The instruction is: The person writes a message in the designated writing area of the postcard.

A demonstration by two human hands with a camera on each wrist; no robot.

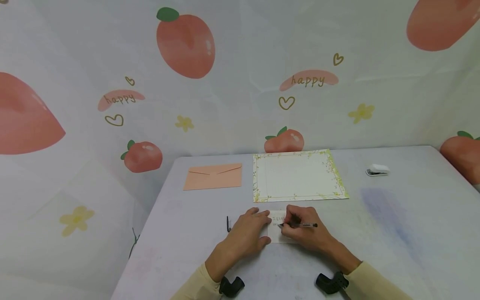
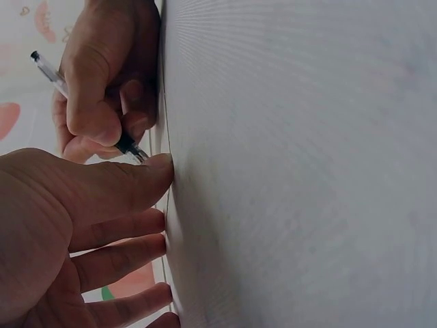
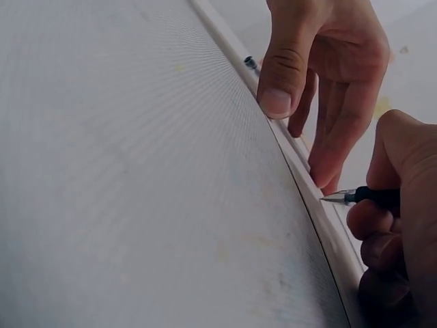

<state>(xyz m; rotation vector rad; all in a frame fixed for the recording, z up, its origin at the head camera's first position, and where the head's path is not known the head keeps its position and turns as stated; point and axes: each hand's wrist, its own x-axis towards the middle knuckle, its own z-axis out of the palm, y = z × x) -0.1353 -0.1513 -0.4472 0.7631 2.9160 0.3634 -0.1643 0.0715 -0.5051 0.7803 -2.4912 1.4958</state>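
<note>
A small white sheet of paper (image 1: pixel 275 237) with a few handwritten marks lies on the table between the hands. My right hand (image 1: pixel 309 233) pinches a pen (image 1: pixel 305 225) with a clear barrel and dark grip, its tip at the paper in the head view. In the right wrist view the pen's tip (image 3: pixel 334 197) points left toward the sheet. My left hand (image 1: pixel 247 233) rests with spread, fairly straight fingers at the paper's left edge; its thumb (image 2: pixel 130 184) touches down near the lower edge. The right palm's underside is hidden.
Left of my left hand lies a dark pen cap (image 1: pixel 228 224). Farther back are a peach envelope (image 1: pixel 213 177) and a large white sheet with a floral border (image 1: pixel 296 177). A white stapler (image 1: pixel 378 170) stands at the back right. A printed cloth (image 1: pixel 240 83) hangs behind the table.
</note>
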